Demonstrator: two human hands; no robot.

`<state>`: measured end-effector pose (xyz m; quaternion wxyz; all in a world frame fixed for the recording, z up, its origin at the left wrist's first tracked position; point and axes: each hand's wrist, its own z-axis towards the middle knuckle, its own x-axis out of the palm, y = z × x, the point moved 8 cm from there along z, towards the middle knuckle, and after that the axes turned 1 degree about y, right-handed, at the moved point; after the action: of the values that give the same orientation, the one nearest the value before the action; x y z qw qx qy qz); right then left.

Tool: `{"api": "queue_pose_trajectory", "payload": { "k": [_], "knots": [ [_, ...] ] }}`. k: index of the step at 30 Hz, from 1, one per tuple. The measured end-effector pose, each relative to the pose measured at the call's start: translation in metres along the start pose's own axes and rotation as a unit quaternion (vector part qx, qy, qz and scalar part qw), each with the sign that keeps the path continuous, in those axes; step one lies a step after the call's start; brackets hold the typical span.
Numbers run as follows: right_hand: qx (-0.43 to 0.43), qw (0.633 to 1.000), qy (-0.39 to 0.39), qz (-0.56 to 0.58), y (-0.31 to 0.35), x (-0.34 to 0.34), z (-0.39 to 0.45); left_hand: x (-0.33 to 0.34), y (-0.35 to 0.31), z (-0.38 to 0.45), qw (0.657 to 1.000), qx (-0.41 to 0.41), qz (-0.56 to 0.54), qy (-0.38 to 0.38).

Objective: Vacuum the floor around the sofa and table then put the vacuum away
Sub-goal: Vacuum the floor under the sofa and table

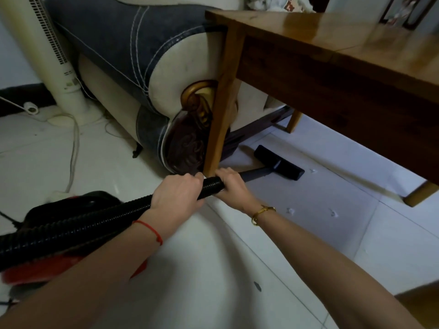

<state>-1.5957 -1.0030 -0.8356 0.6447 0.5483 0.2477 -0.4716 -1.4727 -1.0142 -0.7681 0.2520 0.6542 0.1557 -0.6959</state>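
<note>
Both hands grip the black ribbed vacuum hose (95,222) close together. My left hand (177,194) is wrapped round it nearer me, and my right hand (231,186) holds the end where the wand begins. The wand runs under the wooden table (332,39) to the black floor nozzle (279,162), which lies flat on the white tiles. The red and black vacuum body (42,264) sits on the floor at my left. The sofa (133,51), navy and cream with a carved dark end, stands just behind the table leg (221,115).
Small white scraps (289,211) lie on the tiles under the table. A white tower fan (47,55) stands left of the sofa, with a power strip (32,108) and cables (74,150) trailing over the floor. Another table leg (420,193) stands at the right.
</note>
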Motion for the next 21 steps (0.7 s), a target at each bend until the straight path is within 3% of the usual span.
{"api": "queue_pose_trajectory", "payload": {
  "k": [9,21],
  "knots": [
    [-0.003,1.0,0.001,-0.002,-0.083,-0.017,0.041,0.026,-0.025,0.091,1.0,-0.006,-0.017,0.017],
    [0.074,0.996,0.044,-0.024,-0.154,-0.034,0.073,0.037,-0.048,0.159,0.999,-0.007,-0.035,0.014]
  ]
}}
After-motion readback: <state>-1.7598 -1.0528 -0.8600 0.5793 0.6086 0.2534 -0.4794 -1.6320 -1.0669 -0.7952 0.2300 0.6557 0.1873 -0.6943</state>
